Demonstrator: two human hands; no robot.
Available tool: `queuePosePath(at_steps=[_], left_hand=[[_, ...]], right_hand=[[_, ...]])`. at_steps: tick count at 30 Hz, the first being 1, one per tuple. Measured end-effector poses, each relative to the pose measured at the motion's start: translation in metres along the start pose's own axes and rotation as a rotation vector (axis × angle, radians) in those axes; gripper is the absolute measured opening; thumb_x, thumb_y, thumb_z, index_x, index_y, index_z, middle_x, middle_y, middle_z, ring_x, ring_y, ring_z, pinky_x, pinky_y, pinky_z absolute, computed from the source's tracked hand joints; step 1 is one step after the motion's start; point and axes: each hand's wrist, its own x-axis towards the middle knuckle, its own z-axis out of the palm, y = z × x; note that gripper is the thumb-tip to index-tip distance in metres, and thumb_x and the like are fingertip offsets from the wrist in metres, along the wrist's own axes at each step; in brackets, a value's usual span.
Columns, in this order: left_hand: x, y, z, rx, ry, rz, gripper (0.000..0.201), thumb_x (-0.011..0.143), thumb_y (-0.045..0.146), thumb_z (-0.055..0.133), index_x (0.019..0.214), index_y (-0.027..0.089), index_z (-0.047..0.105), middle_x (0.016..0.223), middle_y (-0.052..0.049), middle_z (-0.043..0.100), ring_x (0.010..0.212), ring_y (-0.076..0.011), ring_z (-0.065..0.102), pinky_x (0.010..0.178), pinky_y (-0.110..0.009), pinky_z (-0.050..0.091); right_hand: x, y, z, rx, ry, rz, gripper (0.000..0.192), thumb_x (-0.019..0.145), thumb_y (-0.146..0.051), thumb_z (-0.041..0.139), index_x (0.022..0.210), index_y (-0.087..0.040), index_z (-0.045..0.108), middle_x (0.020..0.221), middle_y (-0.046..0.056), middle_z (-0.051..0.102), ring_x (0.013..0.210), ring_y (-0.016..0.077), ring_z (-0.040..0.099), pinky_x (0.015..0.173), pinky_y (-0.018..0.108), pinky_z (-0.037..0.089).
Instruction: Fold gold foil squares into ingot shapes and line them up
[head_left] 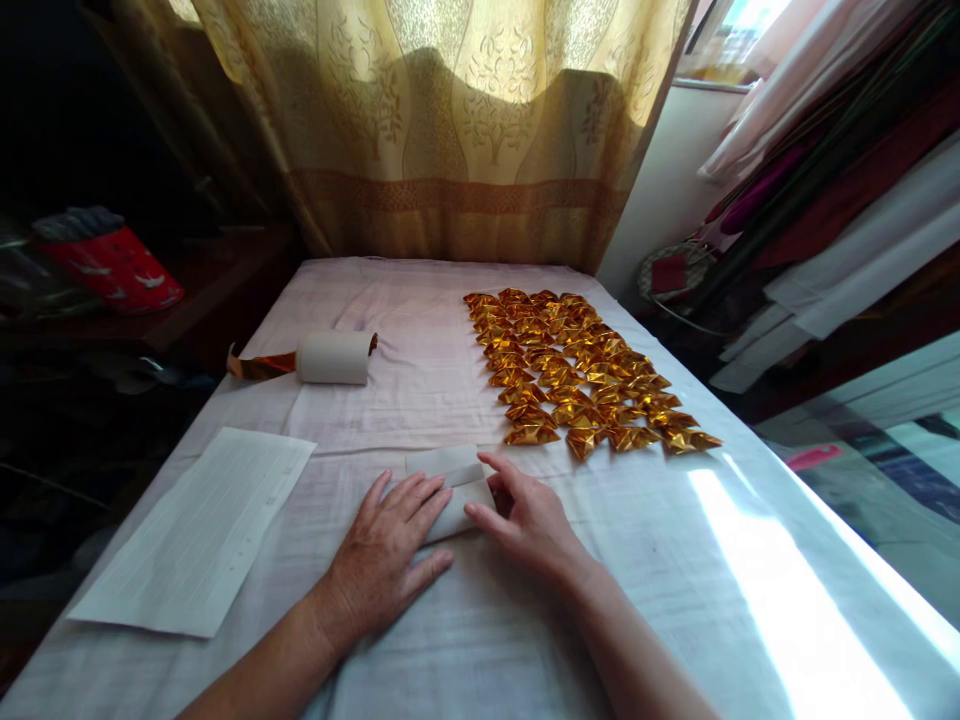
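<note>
On the cloth in front of me lies a small white folded paper (466,492) with creases across it. My left hand (397,535) rests flat over its left part, fingers stretched out and thumb apart. At the paper's right edge, my right hand (525,510) is curled, with thumb and index finger touching the sheet; its other fingers are partly hidden. Beyond the right hand stand rows of folded gold foil ingots (577,375).
A pale cloth (420,410) covers the table. A printed sheet (199,530) lies at left, below a cream roll (334,358) with a gold foil strip (262,366). A red container (112,265) stands on a dark side surface. Curtains (465,110) hang behind; clothes (847,200) hang at right.
</note>
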Motion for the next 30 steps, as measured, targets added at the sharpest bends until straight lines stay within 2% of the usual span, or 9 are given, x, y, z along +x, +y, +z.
queuePosePath(at_steps=[3, 7, 11, 16, 19, 22, 24, 27, 30], left_hand=[[0.001, -0.001, -0.001, -0.013, 0.042, -0.022, 0.042, 0.096, 0.034, 0.052, 0.136, 0.020, 0.054, 0.135, -0.010, 0.063, 0.127, -0.0260, 0.055, 0.118, -0.052, 0.027], [0.003, -0.003, -0.001, -0.051, 0.058, -0.023, 0.037, 0.097, 0.032, 0.050, 0.133, 0.021, 0.054, 0.131, -0.009, 0.066, 0.125, -0.0250, 0.058, 0.117, -0.052, 0.029], [0.003, -0.006, -0.001, -0.104, 0.091, -0.016, 0.035, 0.097, 0.032, 0.052, 0.129, 0.019, 0.052, 0.127, -0.011, 0.068, 0.123, -0.0261, 0.059, 0.114, -0.054, 0.032], [0.003, -0.006, -0.005, -0.154, 0.077, -0.023, 0.018, 0.098, 0.033, 0.052, 0.108, 0.020, 0.059, 0.124, -0.010, 0.069, 0.123, -0.0256, 0.059, 0.114, -0.055, 0.032], [0.005, -0.007, -0.008, -0.173, 0.050, -0.032, 0.017, 0.099, 0.032, 0.049, 0.096, 0.021, 0.062, 0.125, -0.008, 0.069, 0.122, -0.0239, 0.060, 0.115, -0.054, 0.031], [0.007, -0.009, -0.008, -0.203, 0.046, -0.053, 0.022, 0.100, 0.031, 0.046, 0.097, 0.022, 0.066, 0.119, -0.006, 0.072, 0.119, -0.0221, 0.062, 0.114, -0.053, 0.034], [0.009, -0.012, -0.005, -0.213, 0.081, -0.063, 0.023, 0.101, 0.031, 0.044, 0.106, 0.022, 0.066, 0.115, -0.006, 0.074, 0.113, -0.0209, 0.066, 0.112, -0.051, 0.039], [0.011, -0.014, -0.001, -0.203, 0.167, -0.087, 0.030, 0.102, 0.030, 0.043, 0.127, 0.021, 0.056, 0.114, -0.006, 0.074, 0.104, -0.0191, 0.070, 0.108, -0.046, 0.046], [0.012, -0.015, 0.001, -0.184, 0.221, -0.103, 0.036, 0.102, 0.027, 0.043, 0.137, 0.021, 0.049, 0.122, -0.008, 0.070, 0.108, -0.0193, 0.067, 0.103, -0.041, 0.051]], right_hand=[[-0.004, 0.005, -0.006, -0.043, -0.049, -0.203, 0.055, 0.072, -0.018, 0.070, 0.127, -0.022, 0.061, 0.103, 0.006, 0.069, 0.091, 0.0206, 0.064, 0.081, 0.032, 0.052], [-0.005, 0.009, -0.005, -0.184, -0.035, -0.340, 0.045, 0.072, -0.005, 0.065, 0.113, -0.024, 0.069, 0.099, 0.006, 0.066, 0.091, 0.0207, 0.061, 0.080, 0.032, 0.050], [-0.004, 0.006, -0.006, -0.290, -0.008, -0.406, 0.032, 0.077, -0.015, 0.071, 0.107, -0.025, 0.072, 0.101, 0.007, 0.064, 0.092, 0.0222, 0.059, 0.081, 0.035, 0.049], [-0.003, 0.005, -0.009, -0.311, -0.012, -0.489, 0.019, 0.088, -0.031, 0.068, 0.106, -0.025, 0.072, 0.122, 0.009, 0.064, 0.112, 0.0267, 0.056, 0.094, 0.042, 0.045], [-0.002, 0.007, -0.007, -0.272, -0.023, -0.492, 0.016, 0.094, -0.030, 0.060, 0.104, -0.026, 0.072, 0.123, 0.007, 0.067, 0.117, 0.0256, 0.056, 0.095, 0.042, 0.043], [0.001, 0.011, -0.001, -0.212, -0.003, -0.457, 0.018, 0.097, -0.027, 0.054, 0.099, -0.026, 0.072, 0.118, 0.004, 0.070, 0.111, 0.0234, 0.059, 0.094, 0.041, 0.041], [0.005, 0.013, 0.004, -0.168, 0.050, -0.415, 0.018, 0.096, -0.024, 0.054, 0.092, -0.025, 0.072, 0.112, 0.003, 0.072, 0.106, 0.0219, 0.061, 0.092, 0.040, 0.041], [0.010, 0.013, 0.012, -0.123, 0.132, -0.356, 0.013, 0.093, -0.022, 0.058, 0.088, -0.024, 0.070, 0.101, 0.002, 0.074, 0.095, 0.0194, 0.064, 0.086, 0.036, 0.041], [0.012, 0.011, 0.018, -0.126, 0.183, -0.302, 0.008, 0.090, -0.021, 0.062, 0.086, -0.023, 0.068, 0.093, 0.002, 0.073, 0.089, 0.0189, 0.064, 0.081, 0.035, 0.040]])
